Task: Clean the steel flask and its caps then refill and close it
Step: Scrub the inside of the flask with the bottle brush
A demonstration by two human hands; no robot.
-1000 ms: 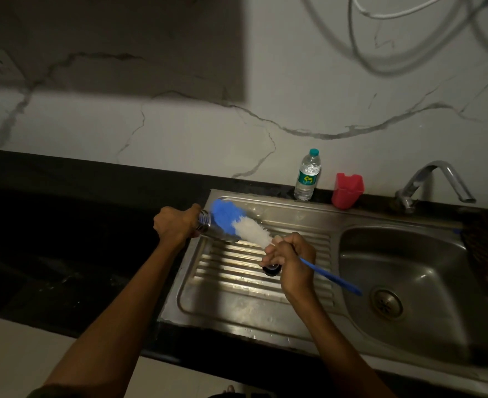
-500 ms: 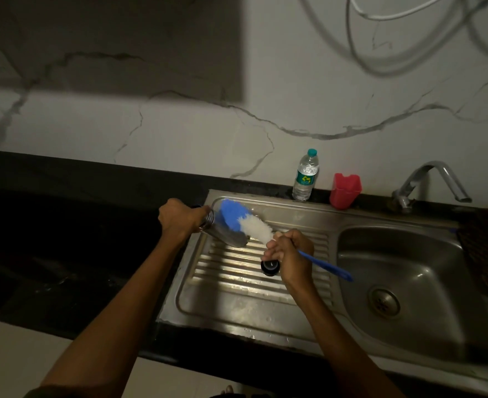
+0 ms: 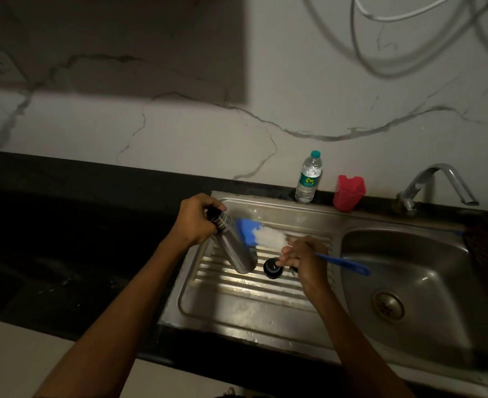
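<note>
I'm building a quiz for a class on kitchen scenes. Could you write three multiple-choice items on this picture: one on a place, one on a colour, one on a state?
1. Where does the plastic water bottle stand?
A. in the basin
B. on the ledge behind the sink, left of the red cup
C. on the floor

2. What colour is the brush handle?
A. blue
B. green
C. yellow

3. How is the steel flask held?
A. upright on the drainboard
B. lying in the basin
C. tilted, gripped near its top by the left hand

Answers:
1. B, it stands by the wall beside the cup.
2. A, it sticks out blue from the right hand.
3. C, it slants over the drainboard.
</note>
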